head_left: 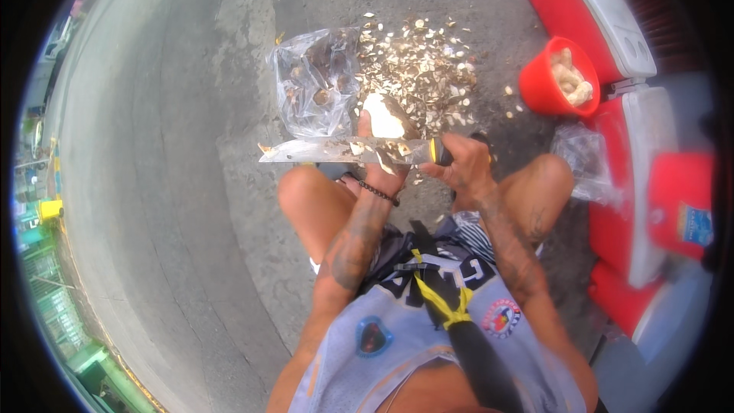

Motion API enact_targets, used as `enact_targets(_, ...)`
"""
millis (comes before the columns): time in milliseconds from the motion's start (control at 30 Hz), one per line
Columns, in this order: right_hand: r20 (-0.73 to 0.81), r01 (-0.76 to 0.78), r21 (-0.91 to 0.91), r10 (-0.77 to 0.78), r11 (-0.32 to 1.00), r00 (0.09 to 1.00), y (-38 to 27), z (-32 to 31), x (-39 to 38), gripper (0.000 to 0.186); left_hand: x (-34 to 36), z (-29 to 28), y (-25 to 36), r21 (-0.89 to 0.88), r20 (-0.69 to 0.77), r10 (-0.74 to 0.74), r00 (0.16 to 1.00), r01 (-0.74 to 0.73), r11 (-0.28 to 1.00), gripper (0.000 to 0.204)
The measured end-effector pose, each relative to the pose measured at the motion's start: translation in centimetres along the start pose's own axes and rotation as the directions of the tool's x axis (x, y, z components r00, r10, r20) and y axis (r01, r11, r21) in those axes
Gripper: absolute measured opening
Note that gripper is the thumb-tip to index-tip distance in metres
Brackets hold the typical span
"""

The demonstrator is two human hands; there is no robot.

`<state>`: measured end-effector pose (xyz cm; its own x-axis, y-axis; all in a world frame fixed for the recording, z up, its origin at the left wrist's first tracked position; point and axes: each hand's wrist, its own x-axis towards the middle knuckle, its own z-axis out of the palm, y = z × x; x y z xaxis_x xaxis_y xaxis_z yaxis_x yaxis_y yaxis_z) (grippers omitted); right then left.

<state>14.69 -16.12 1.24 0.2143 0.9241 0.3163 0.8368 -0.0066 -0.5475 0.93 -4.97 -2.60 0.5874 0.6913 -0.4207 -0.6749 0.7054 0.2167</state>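
My left hand (388, 180) is closed around a partly peeled white root (384, 118), its thumb up along the left side. What kind of root it is I cannot tell for sure; some brown skin shows on its right. My right hand (465, 164) grips the black and yellow handle of a large knife (306, 151). The long, broad blade points left and lies across in front of the root and my left hand, hiding part of both. Bits of peel cling to the blade. Beyond the root, a heap of white and brown peelings (417, 69) spreads over the pavement.
A clear plastic bag (317, 80) with brown lumps lies left of the peelings. At right stands a red bucket (535, 84) of peeled roots, beside red and white coolers (623, 157). Another clear bag (582, 159) lies near my right knee.
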Motion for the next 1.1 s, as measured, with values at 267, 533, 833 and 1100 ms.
enact_targets(267,-0.028,0.293,-0.129,-0.299,0.947,0.954,1.2,-0.2,1.8,0.07,-0.9,-0.2,-0.4,0.136,0.182,0.168,0.969,-0.194,0.972,0.033)
enact_targets(533,-0.024,0.064,-0.167,-0.069,0.984,0.997,2.3,-0.9,0.7,0.07,-0.1,-0.9,1.1,-0.002,0.018,-0.044,0.999,0.044,0.999,0.051)
enact_targets(833,-0.024,0.071,-0.076,-0.073,0.995,0.997,1.1,0.2,2.0,0.064,-0.2,-1.1,-0.4,0.585,0.193,0.338,0.921,-0.385,0.714,0.045)
enact_targets(1100,0.164,-0.32,0.101,0.302,0.942,0.939,1.1,-2.5,1.1,0.064,0.0,0.1,0.7,-0.083,0.045,0.007,0.999,-0.003,0.997,0.039)
